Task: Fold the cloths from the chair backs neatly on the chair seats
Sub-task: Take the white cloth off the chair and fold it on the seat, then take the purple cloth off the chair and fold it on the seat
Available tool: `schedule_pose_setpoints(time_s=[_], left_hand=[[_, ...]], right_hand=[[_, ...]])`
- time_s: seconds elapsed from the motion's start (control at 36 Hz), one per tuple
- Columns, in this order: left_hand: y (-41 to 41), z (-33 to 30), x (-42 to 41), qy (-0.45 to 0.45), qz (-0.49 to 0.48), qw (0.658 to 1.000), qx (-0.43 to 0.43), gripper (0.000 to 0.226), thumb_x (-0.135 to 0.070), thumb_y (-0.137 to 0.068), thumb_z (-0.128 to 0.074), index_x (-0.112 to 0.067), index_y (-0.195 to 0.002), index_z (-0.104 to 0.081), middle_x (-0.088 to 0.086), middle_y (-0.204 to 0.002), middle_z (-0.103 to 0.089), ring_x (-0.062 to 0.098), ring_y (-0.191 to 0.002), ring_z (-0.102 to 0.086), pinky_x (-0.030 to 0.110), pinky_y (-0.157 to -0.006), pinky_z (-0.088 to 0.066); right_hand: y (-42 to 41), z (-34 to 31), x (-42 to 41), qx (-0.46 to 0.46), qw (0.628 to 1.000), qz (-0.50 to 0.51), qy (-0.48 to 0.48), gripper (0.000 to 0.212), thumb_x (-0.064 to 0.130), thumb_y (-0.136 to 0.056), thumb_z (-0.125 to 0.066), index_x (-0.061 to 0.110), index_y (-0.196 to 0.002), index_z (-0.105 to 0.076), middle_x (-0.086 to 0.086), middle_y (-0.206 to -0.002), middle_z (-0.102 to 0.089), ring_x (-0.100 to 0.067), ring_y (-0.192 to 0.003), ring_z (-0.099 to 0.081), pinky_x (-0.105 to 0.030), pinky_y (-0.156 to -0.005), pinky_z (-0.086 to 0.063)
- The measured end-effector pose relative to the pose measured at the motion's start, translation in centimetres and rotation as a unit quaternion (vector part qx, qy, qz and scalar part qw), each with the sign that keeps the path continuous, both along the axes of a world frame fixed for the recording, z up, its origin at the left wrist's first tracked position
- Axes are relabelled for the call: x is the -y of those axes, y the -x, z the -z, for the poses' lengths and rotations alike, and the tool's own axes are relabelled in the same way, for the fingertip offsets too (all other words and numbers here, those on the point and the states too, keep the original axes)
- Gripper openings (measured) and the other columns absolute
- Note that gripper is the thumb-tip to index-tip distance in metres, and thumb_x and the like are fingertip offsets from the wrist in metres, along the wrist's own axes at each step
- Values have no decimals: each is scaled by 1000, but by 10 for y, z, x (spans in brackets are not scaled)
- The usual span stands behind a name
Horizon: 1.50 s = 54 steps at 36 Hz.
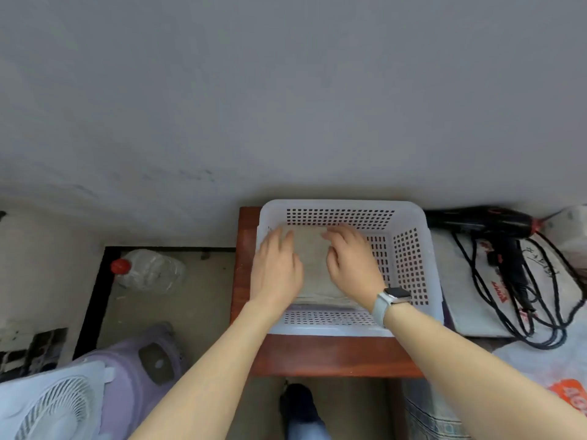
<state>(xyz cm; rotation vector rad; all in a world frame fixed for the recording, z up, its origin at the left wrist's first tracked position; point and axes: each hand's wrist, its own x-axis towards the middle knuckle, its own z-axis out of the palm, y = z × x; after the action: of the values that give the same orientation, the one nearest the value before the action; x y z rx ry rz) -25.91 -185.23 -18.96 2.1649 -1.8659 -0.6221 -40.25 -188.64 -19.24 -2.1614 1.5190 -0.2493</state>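
A folded beige cloth lies flat in the left half of a white perforated plastic basket. The basket stands on a reddish-brown wooden surface against a grey wall. My left hand rests palm down on the cloth's left side with its fingers straight. Over the cloth's right side my right hand, with a watch on its wrist, presses down, fingers slightly bent at the far edge. The cloth's near edge shows several stacked layers.
A black hair dryer with a tangled black cord lies on a white printed bag to the right. A clear bottle with a red cap lies on the floor at left. A white fan and a purple object stand bottom left.
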Motion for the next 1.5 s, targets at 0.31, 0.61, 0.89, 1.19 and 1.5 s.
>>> schedule_pose_setpoints(time_s=[0.31,0.61,0.89,1.19,1.5], left_hand=[[-102,-120,-147,85,-220,972,1,36,-24,-91,-42,-12,-124,-54,5,-127,-54,24,-119,-47,36,-99,-33],[-128,-171,-509,140,-508,849,37,39,-26,-91,-44,-7,-124,-54,11,-125,-55,29,-115,-52,35,-96,-39],[20,-172,-878,128,-738,649,134,30,-21,-80,-50,-2,-96,-68,17,-87,-67,35,-77,-66,34,-76,-42],[159,-168,-1105,4,-889,438,137,31,-22,-87,-45,-12,-113,-60,11,-110,-62,33,-103,-55,39,-85,-44],[137,-170,-1312,-20,-928,354,115,35,-24,-94,-41,-14,-127,-48,5,-126,-53,22,-115,-48,35,-94,-37]], right_hand=[[-112,-114,-93,113,984,-136,-17,34,18,-90,-38,11,-118,-57,-7,-117,-62,-27,-111,-52,-41,-94,-42],[-198,-162,-368,116,901,-416,-34,29,11,-87,-42,8,-111,-59,-11,-108,-64,-30,-103,-56,-39,-86,-45],[-170,-168,-719,32,709,-702,-59,31,21,-93,-38,16,-119,-54,-8,-121,-60,-27,-112,-55,-34,-92,-45],[-134,-170,-1000,-15,459,-888,-28,33,21,-92,-39,15,-119,-57,-9,-123,-60,-31,-114,-55,-42,-95,-44],[-176,-166,-1246,-20,365,-930,-38,34,17,-96,-35,14,-124,-53,-6,-126,-58,-23,-113,-55,-31,-97,-43]])
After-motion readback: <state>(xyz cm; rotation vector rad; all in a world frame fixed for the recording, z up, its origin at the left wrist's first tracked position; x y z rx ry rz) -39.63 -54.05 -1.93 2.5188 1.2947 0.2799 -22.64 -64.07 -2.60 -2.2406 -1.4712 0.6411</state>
